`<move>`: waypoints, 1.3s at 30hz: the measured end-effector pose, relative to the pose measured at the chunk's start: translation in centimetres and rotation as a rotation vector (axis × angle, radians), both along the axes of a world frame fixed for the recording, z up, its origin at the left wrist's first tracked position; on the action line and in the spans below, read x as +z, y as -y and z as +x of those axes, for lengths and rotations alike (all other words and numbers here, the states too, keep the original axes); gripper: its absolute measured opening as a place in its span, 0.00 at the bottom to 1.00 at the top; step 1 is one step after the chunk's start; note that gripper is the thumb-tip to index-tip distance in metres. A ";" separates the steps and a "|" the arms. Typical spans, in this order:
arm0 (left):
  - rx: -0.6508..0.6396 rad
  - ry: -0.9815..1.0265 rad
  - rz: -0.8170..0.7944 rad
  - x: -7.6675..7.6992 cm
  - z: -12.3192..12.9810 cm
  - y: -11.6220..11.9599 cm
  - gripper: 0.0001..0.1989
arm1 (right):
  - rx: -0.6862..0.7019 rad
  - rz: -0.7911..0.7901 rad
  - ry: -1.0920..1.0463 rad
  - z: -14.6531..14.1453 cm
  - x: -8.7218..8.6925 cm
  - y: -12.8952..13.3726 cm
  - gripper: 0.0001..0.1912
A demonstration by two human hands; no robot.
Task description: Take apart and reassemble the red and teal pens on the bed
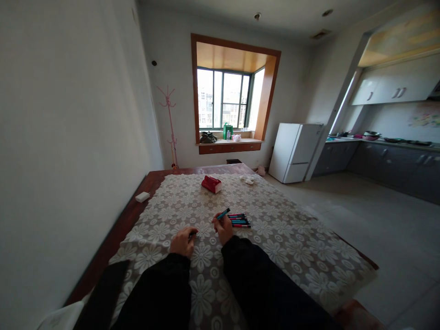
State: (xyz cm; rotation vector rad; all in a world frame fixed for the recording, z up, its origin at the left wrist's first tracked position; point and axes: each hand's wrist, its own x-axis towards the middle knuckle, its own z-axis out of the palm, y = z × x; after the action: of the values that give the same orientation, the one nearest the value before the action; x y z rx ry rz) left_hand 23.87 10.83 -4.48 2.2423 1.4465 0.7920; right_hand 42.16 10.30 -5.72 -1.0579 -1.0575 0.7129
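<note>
My right hand [224, 230] is closed around a teal pen with a dark end [223, 213], which points up and to the right. Just beyond that hand lies a group of several pens [239, 222], teal and red with dark ends, side by side on the cloth. To the left, my left hand [182, 242] is closed with thumb and fingers pinched together. A small dark piece [192, 233] shows at its fingertips, too small to name. The two hands are apart, low over the flowered tablecloth [161, 220].
A red tissue pack [211, 184] lies farther up the table, with crumpled white tissues [246, 180] to its right. A white box [142, 197] sits at the left edge by the wall. Something flat and black [103, 293] lies near left. A white fridge [292, 151] stands beyond.
</note>
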 end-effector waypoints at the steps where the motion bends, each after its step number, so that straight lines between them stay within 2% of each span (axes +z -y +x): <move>1: 0.003 0.001 0.004 0.0 0.0 0.0 0.12 | 0.004 -0.005 0.018 -0.1 0.1 0.1 0.11; 7: 0.007 0.001 0.026 -0.3 0.1 -0.2 0.11 | 0.051 -0.031 0.131 -0.3 0.2 0.4 0.09; 13: 0.017 -0.006 0.017 -0.4 0.1 -0.2 0.11 | 0.082 -0.028 0.100 -0.4 0.1 0.3 0.08; 21: 0.004 -0.014 -0.004 0.2 0.1 0.1 0.11 | -0.008 -0.006 0.142 -0.2 0.1 0.1 0.10; 26: 0.007 -0.011 0.005 0.1 0.1 0.1 0.11 | -0.069 0.002 0.193 0.0 0.3 0.2 0.08; 33: 0.009 -0.050 0.022 0.1 0.0 0.1 0.11 | 0.102 -0.109 0.316 -0.4 0.2 0.4 0.05; 39: 0.017 -0.125 0.020 -0.5 -0.1 -0.5 0.14 | 0.076 -0.157 0.479 -0.6 0.1 0.5 0.05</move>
State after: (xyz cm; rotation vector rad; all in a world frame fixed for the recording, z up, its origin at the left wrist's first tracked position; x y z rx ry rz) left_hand 23.76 11.30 -4.97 2.3352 1.5212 0.6853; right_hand 41.59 9.84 -5.61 -1.3703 -1.4744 0.6241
